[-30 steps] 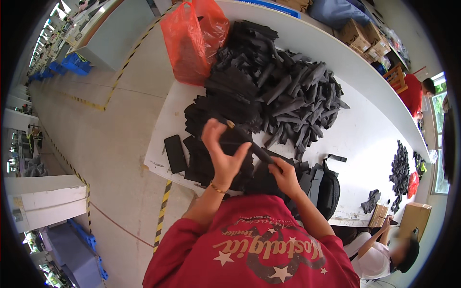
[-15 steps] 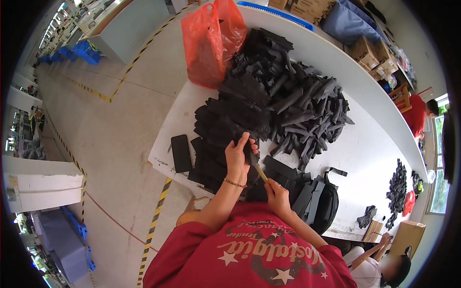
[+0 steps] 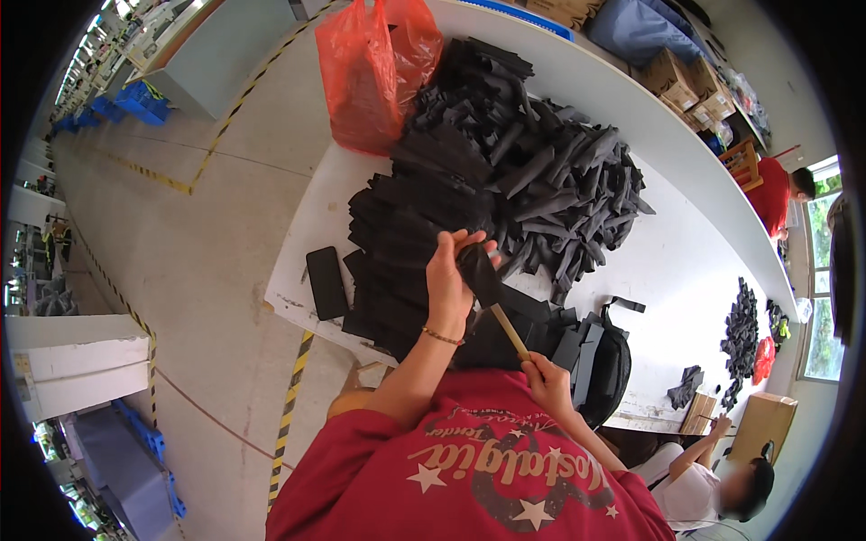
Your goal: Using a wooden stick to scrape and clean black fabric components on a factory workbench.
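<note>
My left hand [image 3: 446, 287] is raised over the table with its fingers curled round a narrow black fabric piece [image 3: 481, 276], which looks like a folded strip or sleeve. Lower and to the right, my right hand [image 3: 548, 382] grips the lower end of a flat, light wooden stick [image 3: 511, 333]. The stick's upper end is at the lower edge of the black piece; whether it touches cannot be made out. Beneath and beyond my left hand lies a spread of stacked flat black pieces [image 3: 410, 221]. A big heap of narrow black pieces [image 3: 573, 194] rises behind it.
A red plastic bag [image 3: 361, 86] stands at the far left table corner, and a black phone [image 3: 327, 283] lies near the left edge. Right of my hands sits a black backpack-like item [image 3: 612, 374]. At the table's right end works another person [image 3: 690, 478].
My right hand has moved down and right with the stick, and more of its length shows below the black piece. The fingers of my left hand have loosened a little. The view has shifted slightly.
</note>
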Demonstrator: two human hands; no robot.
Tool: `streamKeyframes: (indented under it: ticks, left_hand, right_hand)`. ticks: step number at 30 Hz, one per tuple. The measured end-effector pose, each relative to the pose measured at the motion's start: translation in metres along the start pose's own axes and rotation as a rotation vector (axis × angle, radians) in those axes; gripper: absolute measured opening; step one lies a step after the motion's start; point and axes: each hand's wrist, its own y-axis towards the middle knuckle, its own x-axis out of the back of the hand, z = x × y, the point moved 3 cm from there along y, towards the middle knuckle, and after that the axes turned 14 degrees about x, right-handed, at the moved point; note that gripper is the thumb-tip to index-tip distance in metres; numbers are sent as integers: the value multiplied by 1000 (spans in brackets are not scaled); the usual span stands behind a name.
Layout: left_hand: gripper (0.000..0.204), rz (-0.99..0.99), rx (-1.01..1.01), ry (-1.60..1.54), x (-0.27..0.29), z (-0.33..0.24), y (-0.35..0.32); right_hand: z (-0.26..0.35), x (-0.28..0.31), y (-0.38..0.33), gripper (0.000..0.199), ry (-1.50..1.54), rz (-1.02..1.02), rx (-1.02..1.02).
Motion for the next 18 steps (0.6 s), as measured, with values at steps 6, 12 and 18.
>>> streamKeyframes:
  ticks: [6, 12, 18]
  left_hand:
    - [33, 83, 243, 305, 35, 13, -6]
    - [28, 5, 57, 106, 48, -27, 27]
    - [29, 40, 21, 37, 40, -35, 35]
  right_hand:
    - [3, -13, 8, 20, 82, -21, -33]
    - [8, 18, -16, 19, 447, 222, -407]
    - [2, 48, -26, 26, 179, 236, -273]
